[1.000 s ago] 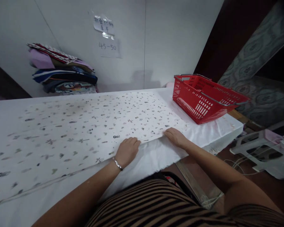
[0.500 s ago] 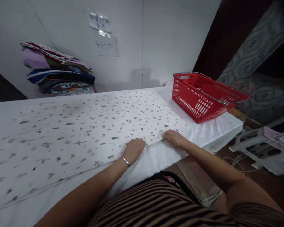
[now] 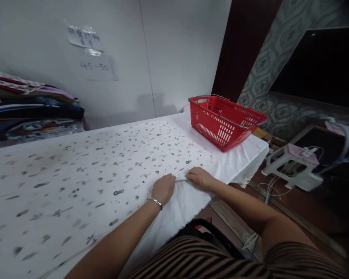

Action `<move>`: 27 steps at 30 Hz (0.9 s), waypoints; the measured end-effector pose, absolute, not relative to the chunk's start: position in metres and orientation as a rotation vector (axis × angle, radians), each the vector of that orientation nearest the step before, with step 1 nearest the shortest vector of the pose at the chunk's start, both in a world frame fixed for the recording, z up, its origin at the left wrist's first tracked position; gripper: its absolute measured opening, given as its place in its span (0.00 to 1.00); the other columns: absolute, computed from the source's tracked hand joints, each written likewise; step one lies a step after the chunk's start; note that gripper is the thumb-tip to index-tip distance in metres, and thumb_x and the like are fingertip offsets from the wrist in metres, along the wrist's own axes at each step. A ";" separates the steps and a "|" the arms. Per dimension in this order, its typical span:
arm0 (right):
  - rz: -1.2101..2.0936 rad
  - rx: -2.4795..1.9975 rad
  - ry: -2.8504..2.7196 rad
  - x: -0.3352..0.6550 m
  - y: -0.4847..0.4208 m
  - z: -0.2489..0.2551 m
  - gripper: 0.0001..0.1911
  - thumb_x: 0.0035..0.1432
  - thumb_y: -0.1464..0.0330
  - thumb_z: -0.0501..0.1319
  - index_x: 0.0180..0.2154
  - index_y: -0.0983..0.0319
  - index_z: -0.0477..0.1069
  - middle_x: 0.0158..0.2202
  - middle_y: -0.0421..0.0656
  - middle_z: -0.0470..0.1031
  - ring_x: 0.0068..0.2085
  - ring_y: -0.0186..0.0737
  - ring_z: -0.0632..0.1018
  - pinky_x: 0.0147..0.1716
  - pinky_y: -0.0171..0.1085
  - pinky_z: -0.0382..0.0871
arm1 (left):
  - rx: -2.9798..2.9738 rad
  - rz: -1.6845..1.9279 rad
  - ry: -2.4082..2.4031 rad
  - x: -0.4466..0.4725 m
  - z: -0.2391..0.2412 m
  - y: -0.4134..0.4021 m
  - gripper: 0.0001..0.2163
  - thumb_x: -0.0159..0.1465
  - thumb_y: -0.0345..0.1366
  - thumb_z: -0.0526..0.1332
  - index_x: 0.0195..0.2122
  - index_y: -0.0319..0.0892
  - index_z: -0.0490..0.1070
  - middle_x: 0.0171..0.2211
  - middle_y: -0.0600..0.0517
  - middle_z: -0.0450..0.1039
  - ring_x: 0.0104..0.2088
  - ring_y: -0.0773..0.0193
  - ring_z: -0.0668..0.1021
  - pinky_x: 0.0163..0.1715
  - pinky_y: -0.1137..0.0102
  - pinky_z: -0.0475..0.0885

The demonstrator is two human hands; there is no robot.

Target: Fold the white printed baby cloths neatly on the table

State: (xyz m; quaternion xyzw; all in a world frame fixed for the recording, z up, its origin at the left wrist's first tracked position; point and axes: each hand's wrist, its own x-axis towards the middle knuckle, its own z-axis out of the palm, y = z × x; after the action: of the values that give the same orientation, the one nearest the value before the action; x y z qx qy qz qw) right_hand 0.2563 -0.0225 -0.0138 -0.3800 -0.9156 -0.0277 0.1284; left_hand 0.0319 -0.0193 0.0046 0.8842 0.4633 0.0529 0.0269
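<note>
A long white fabric with a small scattered print [image 3: 104, 166] lies spread over the table. At its near edge, my left hand [image 3: 163, 189], with a silver bracelet on the wrist, has its fingers closed on the hem. Just to the right, my right hand [image 3: 200, 179] pinches the same edge. Between the two hands a short stretch of the edge shows as a narrow pale strip. My fingertips are partly hidden, curled over the cloth.
A red plastic basket [image 3: 223, 124] stands at the table's right end, on a white tablecloth [image 3: 238, 164]. Folded fabrics [image 3: 31, 108] are piled at the far left against the wall. A white stool [image 3: 293, 164] with cables is on the floor at right.
The view has turned to the right. My hands have come closer together along the fabric's near edge, and both fingers now grip it more tightly.
</note>
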 end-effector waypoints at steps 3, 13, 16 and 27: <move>-0.148 -1.195 -2.615 0.267 -0.018 -0.020 0.12 0.60 0.71 0.52 0.46 0.62 0.67 0.41 0.48 0.70 0.42 0.41 0.68 0.41 0.39 0.60 | 2.538 0.230 1.499 0.029 0.008 -0.017 0.10 0.65 0.34 0.48 0.40 0.44 0.68 0.39 0.52 0.71 0.40 0.63 0.73 0.34 0.69 0.65; -0.311 -1.480 -2.466 0.333 -0.002 -0.024 0.12 0.58 0.76 0.52 0.43 0.63 0.70 0.40 0.47 0.72 0.41 0.41 0.69 0.40 0.38 0.59 | 2.446 0.225 1.477 0.026 0.007 -0.012 0.11 0.65 0.35 0.48 0.41 0.45 0.69 0.40 0.52 0.72 0.41 0.64 0.74 0.38 0.70 0.66; -0.327 -1.539 -2.458 0.347 0.001 -0.023 0.12 0.58 0.77 0.52 0.42 0.64 0.70 0.39 0.48 0.72 0.41 0.41 0.69 0.39 0.38 0.59 | 2.454 0.209 1.483 0.027 0.006 -0.012 0.11 0.65 0.36 0.48 0.41 0.45 0.69 0.40 0.52 0.72 0.41 0.64 0.74 0.38 0.70 0.65; -0.365 -1.631 -2.504 0.366 0.018 -0.012 0.10 0.58 0.75 0.52 0.38 0.65 0.71 0.37 0.47 0.71 0.39 0.41 0.68 0.38 0.37 0.57 | 2.521 0.224 1.434 0.026 0.003 -0.011 0.13 0.65 0.35 0.47 0.46 0.45 0.67 0.42 0.50 0.72 0.42 0.63 0.73 0.38 0.69 0.66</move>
State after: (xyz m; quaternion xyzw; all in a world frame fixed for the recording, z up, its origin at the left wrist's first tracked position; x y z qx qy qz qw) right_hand 0.3656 0.0175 -0.0119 -0.5407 -0.8299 -0.1211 0.0653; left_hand 0.0265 -0.0114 0.0033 0.8608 0.4896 0.0766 0.1162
